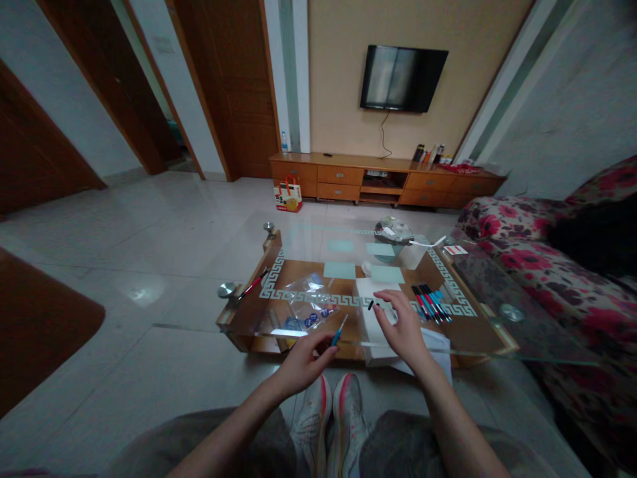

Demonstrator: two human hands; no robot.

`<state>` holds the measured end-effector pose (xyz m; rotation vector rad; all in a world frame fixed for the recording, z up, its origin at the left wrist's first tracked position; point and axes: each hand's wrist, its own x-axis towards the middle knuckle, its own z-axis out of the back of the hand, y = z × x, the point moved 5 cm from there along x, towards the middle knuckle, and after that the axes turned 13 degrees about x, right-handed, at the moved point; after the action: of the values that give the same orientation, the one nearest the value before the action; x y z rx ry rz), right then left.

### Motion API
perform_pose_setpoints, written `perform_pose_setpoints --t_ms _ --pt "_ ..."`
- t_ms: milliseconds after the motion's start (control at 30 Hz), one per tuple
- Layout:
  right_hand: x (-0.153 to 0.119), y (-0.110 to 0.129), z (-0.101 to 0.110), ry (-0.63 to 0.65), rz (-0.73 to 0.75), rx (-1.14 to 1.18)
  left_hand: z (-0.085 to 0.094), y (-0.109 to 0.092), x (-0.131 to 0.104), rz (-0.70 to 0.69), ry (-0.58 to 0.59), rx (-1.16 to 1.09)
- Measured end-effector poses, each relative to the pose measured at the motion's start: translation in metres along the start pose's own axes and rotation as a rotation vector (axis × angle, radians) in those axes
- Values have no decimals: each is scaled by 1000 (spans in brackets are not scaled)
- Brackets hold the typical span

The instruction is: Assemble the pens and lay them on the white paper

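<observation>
My left hand (309, 358) is closed around a slim blue pen (337, 336), its pale narrow end pointing up and away from me, above the near edge of the glass table. My right hand (399, 325) is over the glass, thumb and index finger apart. Just off those fingertips is a small black piece (371, 305), too small to name; whether it touches them I cannot tell. To the right of this hand lies a row of several pens (430, 304), blue, red and black. A clear plastic bag (311, 299) with blue printing lies beyond my left hand.
The glass coffee table (308, 232) has a lower wooden shelf and metal knobs. A white box (373, 332) and papers (438, 345) show near my right forearm. A crumpled bag (393, 229) lies at the far side. A red pen (253, 284) lies left; a flowered sofa (522, 259) stands right.
</observation>
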<state>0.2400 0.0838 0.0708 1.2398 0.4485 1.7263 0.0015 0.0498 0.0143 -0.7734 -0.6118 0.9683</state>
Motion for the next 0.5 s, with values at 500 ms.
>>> perform_pose_setpoints --t_ms 500 --pt "-37 1 -31 140 -426 557 4 -17 1 -122 -1 80"
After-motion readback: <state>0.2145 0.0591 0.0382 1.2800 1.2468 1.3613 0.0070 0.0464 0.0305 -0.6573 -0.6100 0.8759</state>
